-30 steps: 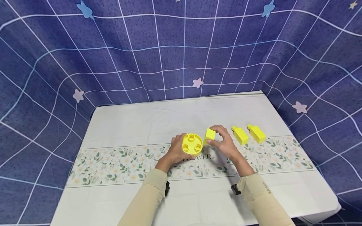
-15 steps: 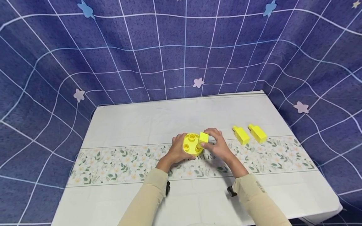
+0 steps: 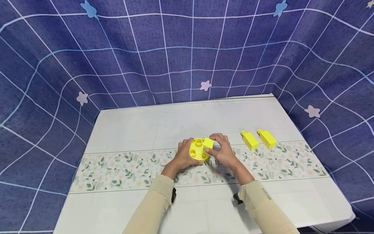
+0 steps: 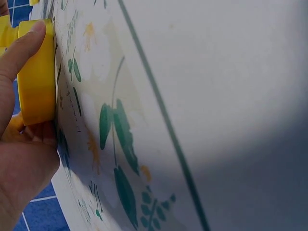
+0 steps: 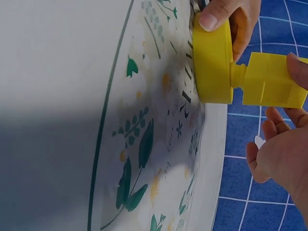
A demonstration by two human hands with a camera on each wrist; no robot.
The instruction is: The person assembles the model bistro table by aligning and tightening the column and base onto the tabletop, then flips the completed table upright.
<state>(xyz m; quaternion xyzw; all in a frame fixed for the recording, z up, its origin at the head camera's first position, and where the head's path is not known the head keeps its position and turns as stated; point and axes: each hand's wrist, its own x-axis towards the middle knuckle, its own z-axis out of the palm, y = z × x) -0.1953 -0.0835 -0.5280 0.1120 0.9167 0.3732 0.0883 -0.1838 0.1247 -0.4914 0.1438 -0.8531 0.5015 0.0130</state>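
Yellow round base (image 3: 197,150) sits on bench (image 3: 140,126), our left hand (image 3: 182,155) gripping its side. Our right hand (image 3: 224,152) pinches yellow block (image 3: 208,143), peg (image 5: 237,75) down on base; fully seated, we cannot tell. Two sockets (image 3: 199,142) (image 3: 193,152) bare, two loose blocks (image 3: 250,141) (image 3: 267,139) lying rightward: likely remaining work.

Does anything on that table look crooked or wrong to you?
Nothing stands out. The left hand grips the round yellow base flat on the table; the right hand holds a yellow block straight on top; two similar blocks lie side by side.

Yel. block (image 4: 4,32) cut off, L wrist view.
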